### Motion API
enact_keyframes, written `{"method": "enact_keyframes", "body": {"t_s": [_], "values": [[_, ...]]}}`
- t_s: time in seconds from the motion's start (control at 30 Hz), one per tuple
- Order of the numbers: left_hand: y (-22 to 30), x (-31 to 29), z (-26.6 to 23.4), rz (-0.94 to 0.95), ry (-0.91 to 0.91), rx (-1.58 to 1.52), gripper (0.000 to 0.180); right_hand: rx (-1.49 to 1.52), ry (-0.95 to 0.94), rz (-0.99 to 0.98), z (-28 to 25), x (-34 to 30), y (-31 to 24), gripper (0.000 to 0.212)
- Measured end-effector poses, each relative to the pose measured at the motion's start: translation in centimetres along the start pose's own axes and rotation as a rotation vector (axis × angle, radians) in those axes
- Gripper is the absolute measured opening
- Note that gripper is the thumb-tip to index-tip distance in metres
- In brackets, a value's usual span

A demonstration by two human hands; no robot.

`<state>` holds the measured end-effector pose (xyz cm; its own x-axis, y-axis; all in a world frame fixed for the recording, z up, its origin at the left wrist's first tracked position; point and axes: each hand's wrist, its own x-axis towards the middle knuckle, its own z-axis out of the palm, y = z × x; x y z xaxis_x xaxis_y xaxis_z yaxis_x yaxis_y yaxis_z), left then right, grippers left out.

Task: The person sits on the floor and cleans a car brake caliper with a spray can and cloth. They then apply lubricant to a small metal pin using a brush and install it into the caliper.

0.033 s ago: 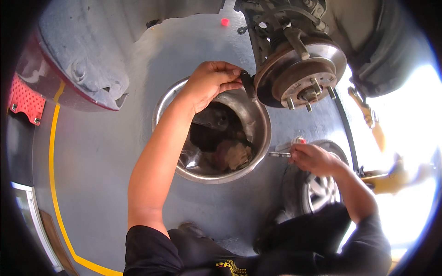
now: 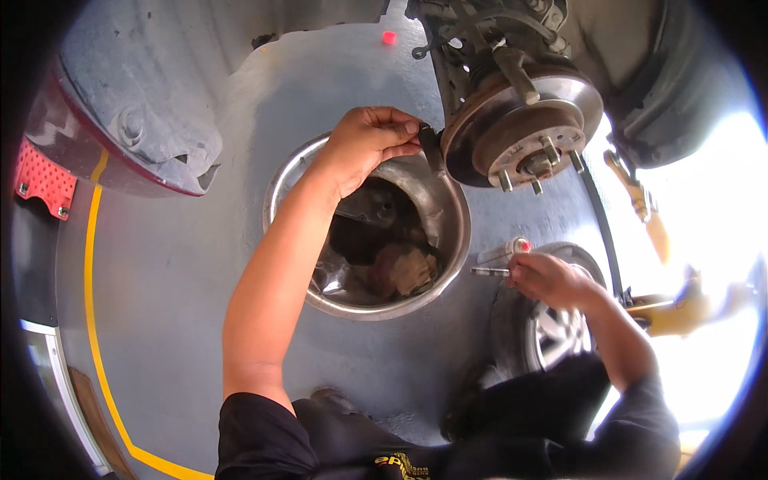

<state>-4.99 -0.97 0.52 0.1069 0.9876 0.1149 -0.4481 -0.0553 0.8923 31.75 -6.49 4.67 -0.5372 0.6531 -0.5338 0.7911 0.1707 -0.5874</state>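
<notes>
My left hand point(image 2: 372, 144) is closed in a pinch on the end of a dark, narrow piece, probably a brake pad point(image 2: 432, 150) seen edge-on. That piece is beside the left edge of a worn brake disc point(image 2: 464, 136); whether they touch I cannot tell. Threaded wheel studs stick out of the hub point(image 2: 538, 164). Lower right, my right hand point(image 2: 544, 278) grips a slim silvery rod-like tool point(image 2: 490, 272) with dark marks, its tip pointing left. Fingers hide the tool's other end. Just beyond that hand shows a white container with a red cap point(image 2: 516, 246).
Below my left arm stands a round metal basin point(image 2: 384, 310) with dark liquid and a crumpled cloth point(image 2: 414, 272) inside. A wheel point(image 2: 556, 336) lies at lower right. Overhead left hangs a car's bumper point(image 2: 120, 160). A yellow jack-like part point(image 2: 668, 316) is at right, a red cap point(image 2: 389, 38) on the floor.
My right hand and the slim tool have shifted slightly to the right and down, showing more of the white container. My left hand and the dark piece look unmoved.
</notes>
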Motion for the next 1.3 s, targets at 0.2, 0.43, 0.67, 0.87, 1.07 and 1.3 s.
{"method": "enact_keyframes", "body": {"t_s": [0.2, 0.43, 0.67, 0.87, 1.07, 1.3], "values": [[-0.3, 0.5, 0.9, 0.002, 0.042, 0.02, 0.01, 0.102, -0.024, 0.162, 0.3, -1.7, 0.3, 0.027], [1.1, 0.4, 2.1, 0.145, 0.06, 0.448, 0.011, 0.005, -0.007, 0.08, 0.6, -1.1, 0.7, 0.027], [0.5, 0.2, 2.2, 0.093, 0.131, 0.279, 0.013, -0.05, 0.004, 0.03, 0.7, -0.7, 1.0, 0.026], [0.6, 0.3, 2.9, -0.015, 0.205, 0.099, 0.015, -0.053, 0.011, 0.016, 0.8, -0.8, 0.4, 0.027], [-0.4, 1.0, 2.1, 0.006, 0.141, 0.084, 0.014, -0.01, 0.006, 0.047, 0.8, -0.7, 1.1, 0.025], [-0.7, 0.7, 1.8, 0.054, 0.075, 0.108, 0.012, -0.018, 0.001, 0.0, 0.7, -0.6, 1.8, 0.031]]}}
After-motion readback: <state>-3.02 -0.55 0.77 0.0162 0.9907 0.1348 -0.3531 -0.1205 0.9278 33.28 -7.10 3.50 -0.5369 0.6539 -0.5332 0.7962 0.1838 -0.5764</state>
